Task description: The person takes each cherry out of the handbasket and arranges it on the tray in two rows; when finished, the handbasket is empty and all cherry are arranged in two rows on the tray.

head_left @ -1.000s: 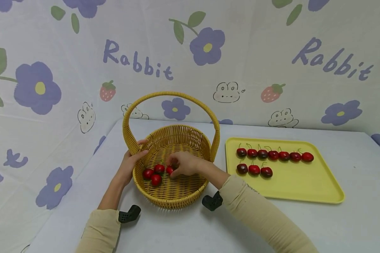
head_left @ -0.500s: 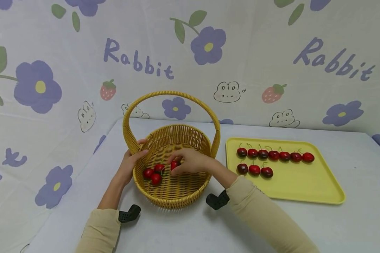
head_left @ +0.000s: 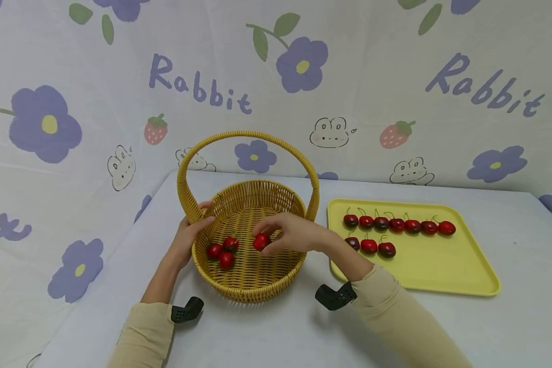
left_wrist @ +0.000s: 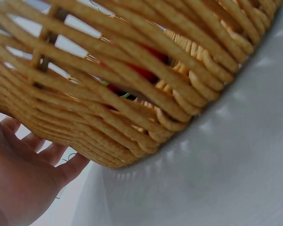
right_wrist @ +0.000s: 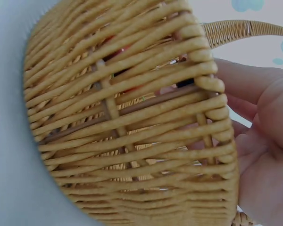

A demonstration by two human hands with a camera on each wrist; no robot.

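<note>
Over the basket [head_left: 253, 278], right hand [head_left: 292, 234] pinches one cherry [head_left: 260, 241] in curled fingertips. Left hand [head_left: 187, 240] grips the basket rim, thumb hooked inside.

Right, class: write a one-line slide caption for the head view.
Right hand pinches a cherry over the basket; left hand grips its rim.

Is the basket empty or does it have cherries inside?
Not empty: three cherries lie in the basket; the right hand holds a fourth above.
</note>
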